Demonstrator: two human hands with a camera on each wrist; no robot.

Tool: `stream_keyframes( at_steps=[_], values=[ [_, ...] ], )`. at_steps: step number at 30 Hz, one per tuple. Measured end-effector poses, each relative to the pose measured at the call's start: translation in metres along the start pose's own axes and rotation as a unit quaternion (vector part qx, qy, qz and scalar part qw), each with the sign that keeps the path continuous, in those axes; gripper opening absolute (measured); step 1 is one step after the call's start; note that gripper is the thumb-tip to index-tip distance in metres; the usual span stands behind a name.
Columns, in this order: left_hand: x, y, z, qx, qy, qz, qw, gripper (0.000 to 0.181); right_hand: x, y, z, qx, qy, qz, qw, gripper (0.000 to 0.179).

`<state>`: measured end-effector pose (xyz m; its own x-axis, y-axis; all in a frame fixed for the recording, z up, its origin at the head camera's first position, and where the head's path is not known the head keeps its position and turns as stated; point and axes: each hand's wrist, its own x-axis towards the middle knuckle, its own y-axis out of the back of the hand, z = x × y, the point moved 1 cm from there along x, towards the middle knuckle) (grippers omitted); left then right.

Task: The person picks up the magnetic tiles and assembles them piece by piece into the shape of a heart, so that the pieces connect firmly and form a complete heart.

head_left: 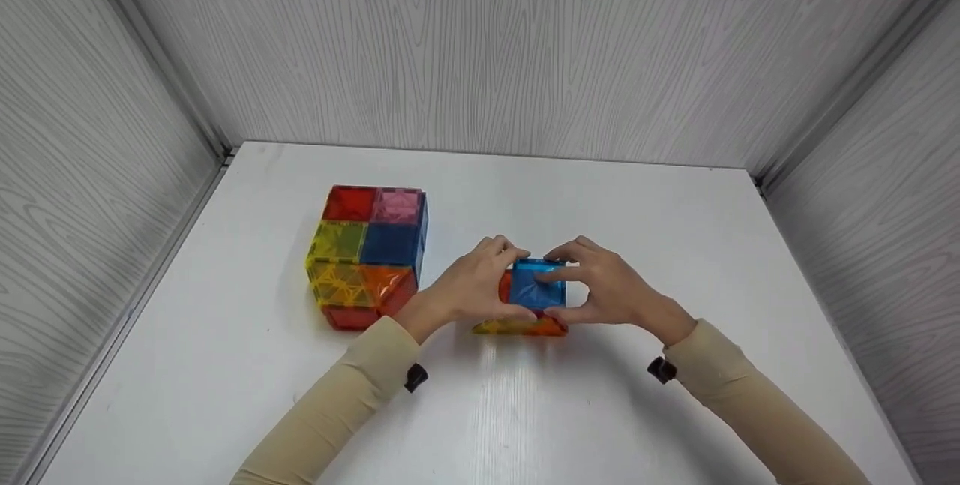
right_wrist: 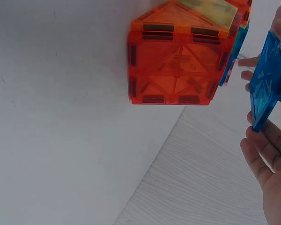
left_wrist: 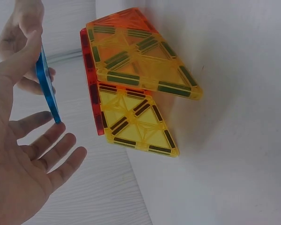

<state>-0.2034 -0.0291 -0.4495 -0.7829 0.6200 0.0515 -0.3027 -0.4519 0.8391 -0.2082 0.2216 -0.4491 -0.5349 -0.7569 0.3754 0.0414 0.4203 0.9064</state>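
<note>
A blue square magnetic tile (head_left: 536, 294) is held above a small construction of magnetic tiles. My left hand (head_left: 480, 282) pinches its left side between thumb and fingers. On the right side, my right hand (head_left: 606, 286) holds it by thumb and fingers, with one finger lying across its face. Both wrist views show a gap between the blue tile (left_wrist: 48, 89) and the construction. Yellow tiles (left_wrist: 124, 115) slope out from that construction beneath a red tile (left_wrist: 90, 79) seen edge-on. The right wrist view shows its side as a red square tile (right_wrist: 178, 70).
Left of my hands stands a larger block of magnetic tiles (head_left: 341, 241) in red, pink, yellow, blue and orange. Both constructions stand on a white table (head_left: 637, 208). Grey wood-grain panels (head_left: 487, 50) enclose the back and sides.
</note>
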Motion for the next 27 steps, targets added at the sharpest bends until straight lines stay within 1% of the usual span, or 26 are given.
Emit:
stream_keyframes(
  at_steps=[4,6,10,12,14,17,19,21,24,27],
  values=[
    [-0.001,-0.001,0.000,-0.006,0.001,-0.004,1.0000,0.089,0.001,-0.001,-0.004,0.008,0.018,0.006,0.9998,0.044],
    [-0.002,-0.001,-0.002,-0.013,0.003,0.000,0.9999,0.087,-0.001,-0.001,-0.004,0.015,0.012,0.005,0.9998,0.049],
    [-0.006,-0.004,-0.006,-0.024,0.009,0.016,0.9996,0.085,-0.008,-0.001,0.000,0.041,-0.018,0.011,0.9989,0.060],
    [-0.008,-0.005,-0.006,-0.024,0.007,0.021,0.9995,0.085,-0.010,-0.001,0.001,0.052,-0.021,0.017,0.9983,0.063],
    [-0.009,-0.006,-0.006,-0.022,0.002,0.024,0.9995,0.085,-0.012,-0.001,0.002,0.061,-0.012,0.025,0.9977,0.063],
    [-0.009,-0.006,-0.003,-0.010,-0.010,0.026,0.9996,0.085,-0.010,0.000,0.000,0.062,0.012,0.041,0.9971,0.062],
    [-0.009,-0.006,-0.001,0.005,-0.018,0.023,0.9996,0.086,-0.007,0.000,-0.002,0.059,0.024,0.052,0.9966,0.061],
    [-0.009,-0.005,0.000,0.018,-0.022,0.022,0.9994,0.087,-0.004,-0.001,-0.004,0.053,0.026,0.058,0.9966,0.060],
    [-0.010,-0.005,-0.003,0.019,-0.015,0.020,0.9995,0.086,-0.003,-0.006,-0.005,0.057,0.006,0.050,0.9971,0.064],
    [-0.015,-0.006,-0.011,-0.003,0.004,0.018,0.9998,0.084,-0.008,-0.013,-0.003,0.070,-0.037,0.031,0.9964,0.073]
  ],
)
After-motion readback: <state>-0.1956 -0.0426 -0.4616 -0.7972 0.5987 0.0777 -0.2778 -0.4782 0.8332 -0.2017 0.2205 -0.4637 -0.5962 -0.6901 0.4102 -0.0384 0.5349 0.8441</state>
